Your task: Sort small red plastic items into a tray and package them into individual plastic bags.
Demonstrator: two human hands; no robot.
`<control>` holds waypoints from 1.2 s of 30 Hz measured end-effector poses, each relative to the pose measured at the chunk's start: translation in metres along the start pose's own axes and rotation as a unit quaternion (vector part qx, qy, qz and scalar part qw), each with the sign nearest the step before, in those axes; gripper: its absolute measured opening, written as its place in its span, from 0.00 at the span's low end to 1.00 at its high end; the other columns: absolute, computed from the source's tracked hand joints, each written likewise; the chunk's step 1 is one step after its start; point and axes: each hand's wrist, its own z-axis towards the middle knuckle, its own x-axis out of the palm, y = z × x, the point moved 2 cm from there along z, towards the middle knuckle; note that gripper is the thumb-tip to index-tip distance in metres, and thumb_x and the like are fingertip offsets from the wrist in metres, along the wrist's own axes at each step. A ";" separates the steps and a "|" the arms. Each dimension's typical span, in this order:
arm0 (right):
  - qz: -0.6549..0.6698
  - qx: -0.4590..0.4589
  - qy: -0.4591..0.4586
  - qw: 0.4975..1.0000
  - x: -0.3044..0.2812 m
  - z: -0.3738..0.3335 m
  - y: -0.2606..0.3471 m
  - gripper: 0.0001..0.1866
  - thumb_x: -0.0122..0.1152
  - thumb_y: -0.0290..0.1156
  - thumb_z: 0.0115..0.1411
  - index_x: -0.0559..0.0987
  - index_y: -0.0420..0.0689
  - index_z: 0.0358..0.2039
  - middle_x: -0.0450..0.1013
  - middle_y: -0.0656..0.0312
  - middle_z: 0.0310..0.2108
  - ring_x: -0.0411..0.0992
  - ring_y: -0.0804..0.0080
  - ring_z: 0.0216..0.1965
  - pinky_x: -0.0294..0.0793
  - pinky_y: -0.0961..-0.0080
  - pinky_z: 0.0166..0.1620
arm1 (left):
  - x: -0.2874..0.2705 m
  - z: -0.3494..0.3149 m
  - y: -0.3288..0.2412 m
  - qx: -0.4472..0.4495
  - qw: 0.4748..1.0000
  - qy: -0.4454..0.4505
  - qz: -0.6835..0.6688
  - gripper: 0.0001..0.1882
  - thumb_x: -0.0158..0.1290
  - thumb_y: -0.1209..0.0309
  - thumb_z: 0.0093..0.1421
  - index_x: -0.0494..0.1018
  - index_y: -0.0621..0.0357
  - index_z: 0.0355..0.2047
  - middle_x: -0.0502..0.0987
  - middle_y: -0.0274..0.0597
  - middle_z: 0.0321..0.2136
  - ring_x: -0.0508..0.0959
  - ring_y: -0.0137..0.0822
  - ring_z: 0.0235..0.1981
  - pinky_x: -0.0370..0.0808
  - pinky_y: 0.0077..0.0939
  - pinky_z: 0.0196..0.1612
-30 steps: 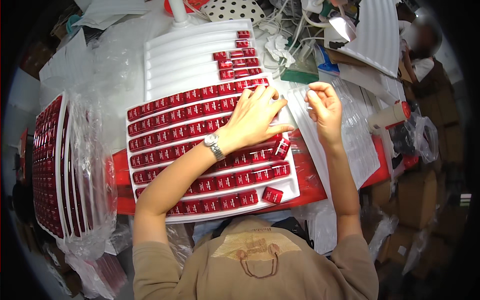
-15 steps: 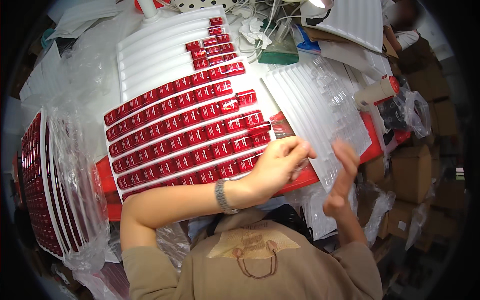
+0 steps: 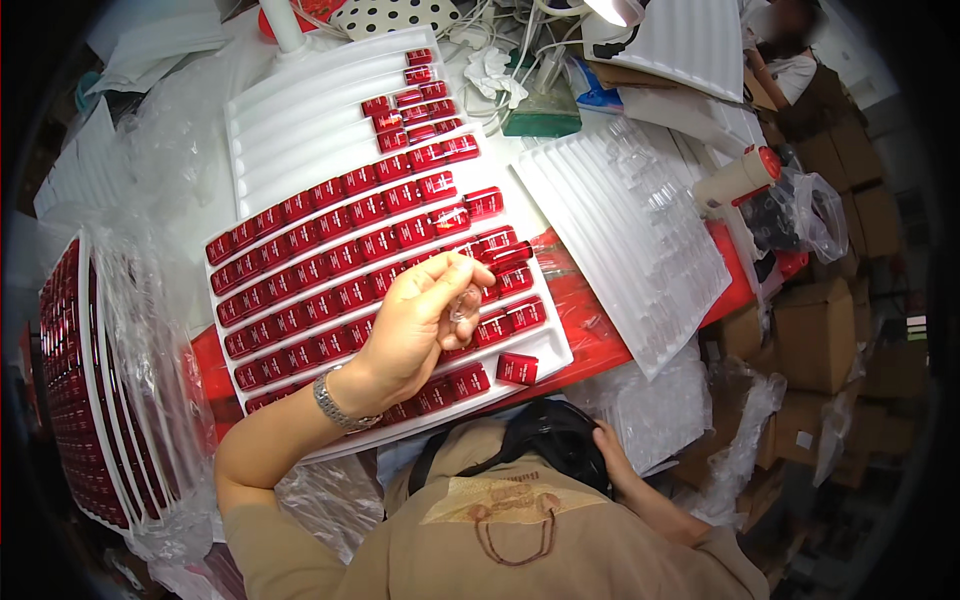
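Observation:
My left hand (image 3: 415,325) is over the right part of a white ribbed tray (image 3: 555,350), its fingers curled round a small clear plastic piece (image 3: 463,303). Rows of small glossy red containers (image 3: 380,243) with pale print fill that tray. Just past my fingertips, one darker red container (image 3: 512,254) lies askew on the others. A single red container (image 3: 517,368) sits apart at the tray's near right corner. My right hand (image 3: 612,452) is low at the right, beside a black bag (image 3: 560,435) at my waist; its fingers are mostly hidden.
Right of the red rows lies a translucent ribbed tray (image 3: 590,250) with clear plastic pieces. Behind stands another white tray (image 3: 290,130), partly filled. Wrapped stacked trays (image 3: 100,380) stand at the left. A beige-and-red cylinder (image 3: 738,178), cables and cartons (image 3: 815,335) are right; another person (image 3: 785,60) is beyond.
My left hand has moved left over the red rows with the clear piece. My right hand has dropped from beside the translucent tray to the black bag. The view has shifted slightly.

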 end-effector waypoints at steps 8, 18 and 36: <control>-0.378 -0.188 0.075 0.903 0.039 0.019 0.057 0.32 0.44 0.54 0.62 0.62 0.46 0.58 0.63 0.42 0.49 0.60 0.48 0.55 0.57 0.59 0.58 | -0.006 -0.010 -0.003 0.034 0.999 -0.028 -0.008 0.12 0.43 0.64 0.66 0.70 0.59 0.34 0.68 0.30 0.22 0.66 0.19 0.19 0.60 0.08 0.18; -0.437 -0.169 0.163 0.868 0.066 0.020 0.086 0.36 0.44 0.59 0.59 0.61 0.46 0.59 0.62 0.44 0.51 0.60 0.47 0.56 0.59 0.59 0.57 | -0.015 -0.033 -0.007 0.048 0.998 -0.048 0.000 0.12 0.42 0.64 0.67 0.70 0.58 0.34 0.67 0.30 0.23 0.67 0.19 0.20 0.61 0.07 0.18; -0.340 -0.334 0.165 0.864 0.031 0.008 0.067 0.28 0.46 0.43 0.63 0.61 0.39 0.58 0.58 0.46 0.56 0.58 0.52 0.58 0.53 0.65 0.60 | -0.027 -0.037 0.005 0.057 0.998 -0.030 -0.023 0.13 0.41 0.72 0.64 0.67 0.65 0.47 0.71 0.39 0.34 0.72 0.28 0.34 0.70 0.19 0.38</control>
